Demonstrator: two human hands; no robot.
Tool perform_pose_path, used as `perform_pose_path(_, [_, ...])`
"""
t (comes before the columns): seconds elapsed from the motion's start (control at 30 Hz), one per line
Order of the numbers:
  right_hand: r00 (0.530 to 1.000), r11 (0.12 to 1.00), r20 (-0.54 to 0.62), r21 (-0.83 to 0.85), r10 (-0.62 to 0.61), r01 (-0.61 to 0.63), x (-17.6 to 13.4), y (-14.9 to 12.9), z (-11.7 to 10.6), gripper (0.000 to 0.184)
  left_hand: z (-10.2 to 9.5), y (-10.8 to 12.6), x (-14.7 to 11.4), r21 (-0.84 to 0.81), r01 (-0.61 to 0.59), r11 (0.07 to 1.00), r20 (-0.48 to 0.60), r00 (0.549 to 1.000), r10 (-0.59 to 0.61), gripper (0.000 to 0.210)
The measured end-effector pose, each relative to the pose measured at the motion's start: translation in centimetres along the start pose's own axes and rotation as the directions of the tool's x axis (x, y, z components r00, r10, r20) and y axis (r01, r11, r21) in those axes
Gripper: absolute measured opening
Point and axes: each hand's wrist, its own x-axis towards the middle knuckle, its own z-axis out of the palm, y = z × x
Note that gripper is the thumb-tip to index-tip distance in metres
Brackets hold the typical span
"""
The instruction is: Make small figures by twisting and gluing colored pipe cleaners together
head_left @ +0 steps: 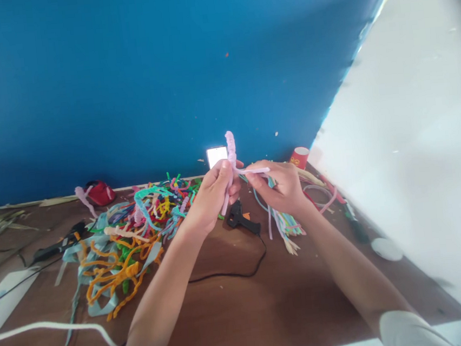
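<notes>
A pale pink pipe cleaner (231,144), coiled thickly at its upper part, stands upright above my left hand (217,189). My left thumb and fingers pinch it just below the coil, and a straight tail hangs down under them. From the base of the coil another strand runs sideways to my right hand (276,186), whose thumb and fingers are closed on it. A lit phone (217,155) leans behind my left hand, partly covered by it. Below the hands a black glue gun (243,219) lies on the brown table (244,313).
A tangled heap of colourful pipe cleaners (120,260) covers the left side. A bundle of pastel pipe cleaners (286,224) lies right of the glue gun. Further off are a red cup (299,157) and a red pouch (101,192). A black cord (228,275) crosses the table.
</notes>
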Motion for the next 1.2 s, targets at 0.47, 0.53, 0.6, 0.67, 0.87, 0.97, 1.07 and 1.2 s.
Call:
perform_pose_path(0.47, [0.998, 0.994, -0.044, 0.101, 0.039, -0.034, 0.9, -0.3, -0.3, 0.007, -0.4, 0.2, 0.2, 0.148, -0.020, 0.989, -0.110, 0.993, 0.036, 0.027])
perform_pose_path(0.53, [1.000, 0.995, -0.009, 0.102, 0.005, -0.004, 0.8, 0.0, -0.3, 0.007, -0.3, 0.1, 0.2, 0.155, -0.020, 0.988, -0.114, 0.993, 0.038, 0.027])
perform_pose_path(0.6, [0.999, 0.996, 0.033, 0.091, -0.002, -0.001, 0.7, 0.2, -0.3, 0.008, -0.2, -0.1, 0.3, 0.160, -0.016, 0.987, -0.113, 0.993, 0.034, 0.026])
perform_pose_path(0.67, [0.998, 0.998, 0.058, 0.057, -0.004, 0.001, 0.5, 0.4, -0.4, 0.009, -0.1, -0.2, 0.3, 0.162, -0.014, 0.987, -0.114, 0.993, 0.032, 0.027])
perform_pose_path(0.87, [1.000, 0.994, 0.030, 0.106, -0.004, 0.001, 0.4, 0.5, -0.3, 0.014, 0.1, -0.8, 0.3, 0.149, -0.011, 0.989, -0.054, 0.998, 0.019, 0.030])
perform_pose_path(0.97, [0.988, 0.977, 0.043, 0.146, 0.149, -0.153, 0.6, 0.2, -0.1, 0.024, 0.4, -1.0, 0.3, 0.203, -0.058, 0.977, -0.061, 0.996, 0.072, 0.028])
perform_pose_path(1.07, [0.931, 0.890, 0.084, 0.275, 0.356, -0.365, 0.6, -0.1, 0.3, 0.032, 0.4, -1.0, 0.2, 0.321, -0.140, 0.937, -0.060, 0.984, 0.168, 0.023])
perform_pose_path(1.2, [0.821, 0.606, 0.240, 0.574, 0.519, -0.551, 0.5, -0.1, 0.6, 0.035, 0.1, -0.6, 0.0, 0.668, -0.259, 0.697, -0.012, 0.934, 0.358, 0.013])
